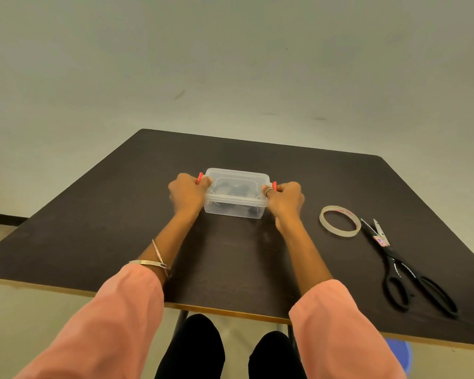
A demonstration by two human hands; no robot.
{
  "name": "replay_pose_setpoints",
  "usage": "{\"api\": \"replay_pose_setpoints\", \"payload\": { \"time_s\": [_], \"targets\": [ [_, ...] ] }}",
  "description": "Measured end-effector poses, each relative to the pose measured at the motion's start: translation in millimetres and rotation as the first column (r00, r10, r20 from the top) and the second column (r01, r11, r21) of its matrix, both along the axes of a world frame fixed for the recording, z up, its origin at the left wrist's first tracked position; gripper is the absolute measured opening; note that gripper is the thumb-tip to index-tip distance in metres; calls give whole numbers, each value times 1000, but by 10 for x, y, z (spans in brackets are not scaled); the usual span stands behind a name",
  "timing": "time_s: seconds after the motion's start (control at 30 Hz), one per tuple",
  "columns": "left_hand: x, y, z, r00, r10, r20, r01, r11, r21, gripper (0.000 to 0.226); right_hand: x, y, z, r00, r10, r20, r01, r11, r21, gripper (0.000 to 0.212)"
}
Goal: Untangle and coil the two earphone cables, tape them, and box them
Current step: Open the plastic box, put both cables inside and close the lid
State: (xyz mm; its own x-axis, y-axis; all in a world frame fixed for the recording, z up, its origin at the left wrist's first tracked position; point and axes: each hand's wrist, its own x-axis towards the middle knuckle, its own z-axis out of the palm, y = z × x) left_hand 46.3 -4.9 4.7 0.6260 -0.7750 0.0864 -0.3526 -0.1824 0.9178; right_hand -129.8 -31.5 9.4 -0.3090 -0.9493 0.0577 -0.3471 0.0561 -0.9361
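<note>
Looking from my end: pink sleeves nearest, bangles on the left wrist, both forearms reaching out over the bench (93, 214). Scissors (402, 272) and tape roll (340, 221) lie idle, right of the right hand. Left hand (188, 191) and right hand (285, 199) are curled onto opposite ends of the clear box (234, 194), each at an orange latch (200, 177). Lid is on; dark earphone cables (231, 189) sit inside, between the hands. Looks like the final latching step. Risks: a cable loop caught under the rim stops the lid seating; uneven pressing pops one latch or skids the box on the smooth top.
</note>
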Motion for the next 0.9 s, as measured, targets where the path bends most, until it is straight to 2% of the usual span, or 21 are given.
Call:
{"api": "replay_pose_setpoints", "payload": {
  "time_s": [0.1,0.27,0.33,0.4,0.5,0.57,0.6,0.67,0.73,0.77,0.83,0.9],
  "targets": [
    [-35,23,25,990,0,138,1,1000,-6,34,75,79,-39,976,-33,-215,22,998,-54,27],
    [-62,61,82,919,-31,392,26,1000,17,33,119,212,31,852,-68,-519,5,993,-121,23],
    [-47,64,95,891,-50,452,46,999,20,32,115,226,48,804,-61,-592,-32,989,-145,20],
    [-31,69,102,871,-69,487,62,998,30,32,110,235,50,796,-71,-601,-37,985,-166,20],
    [-18,82,100,889,-86,450,79,996,34,34,98,231,33,854,-59,-517,-22,989,-149,26],
    [-7,78,94,912,-115,393,90,993,82,35,77,208,14,924,-11,-383,-31,994,-104,31],
    [-1,76,93,935,-125,332,99,991,96,34,61,190,2,959,30,-281,-56,995,-84,32],
    [-7,89,118,988,-145,59,141,988,65,34,3,172,3,994,101,-47,-102,994,-39,26],
    [-62,131,190,945,-197,-261,202,979,-8,36,-79,178,44,981,100,165,-105,994,20,12],
    [-123,160,247,902,-236,-361,236,971,-44,37,-135,181,74,967,75,243,-85,996,30,9],
    [-290,209,386,828,-306,-470,294,951,-101,36,-272,145,134,935,15,354,-23,1000,19,25],
    [-457,220,515,776,-347,-526,328,935,-133,36,-425,72,193,919,-37,392,43,999,-6,33]
  ]
}}
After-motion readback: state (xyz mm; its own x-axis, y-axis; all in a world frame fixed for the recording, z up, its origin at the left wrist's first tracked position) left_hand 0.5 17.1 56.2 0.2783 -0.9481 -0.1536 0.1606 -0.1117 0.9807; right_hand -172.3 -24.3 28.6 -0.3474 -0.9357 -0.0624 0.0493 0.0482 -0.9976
